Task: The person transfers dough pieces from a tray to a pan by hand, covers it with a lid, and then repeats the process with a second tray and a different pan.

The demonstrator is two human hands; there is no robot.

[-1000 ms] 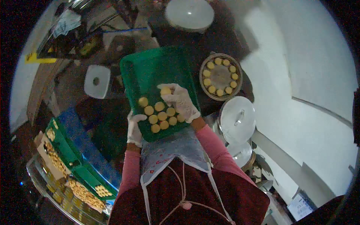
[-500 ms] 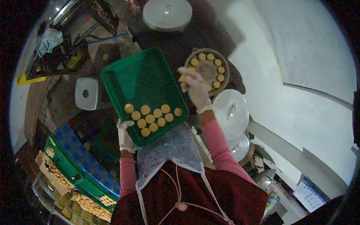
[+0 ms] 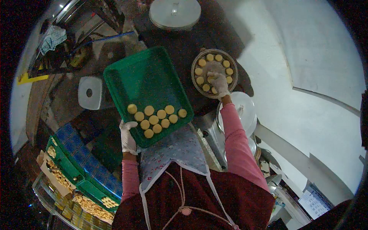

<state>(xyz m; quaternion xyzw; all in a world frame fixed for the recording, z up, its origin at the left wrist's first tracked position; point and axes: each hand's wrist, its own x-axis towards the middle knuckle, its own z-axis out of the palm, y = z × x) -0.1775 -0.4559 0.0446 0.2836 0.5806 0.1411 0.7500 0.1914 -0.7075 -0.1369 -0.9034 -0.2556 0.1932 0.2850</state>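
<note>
My left hand [image 3: 128,135], in a whitish glove, grips the lower left edge of a green tray [image 3: 143,82]. Several round yellowish pieces [image 3: 153,119] lie in the lower part of the tray. My right hand [image 3: 219,83], gloved too, is over a round pan [image 3: 214,51] to the right of the tray, its fingers closed on a yellowish piece [image 3: 211,78]. Around the pan's inner edge stand several similar round pieces [image 3: 198,71]. The glove covers part of the pan.
Round metal lids [image 3: 175,13] are stacked beyond the tray, and another lid [image 3: 241,111] lies below the pan. A white stool [image 3: 90,93] stands at the left. Green trays of food [image 3: 63,165] are at the lower left, and a white wall [image 3: 318,50] rises at the right.
My right hand has moved right and slightly down, from between the tray and the pan to over the pan. More pieces show along the pan's left side. My left hand still holds the tray.
</note>
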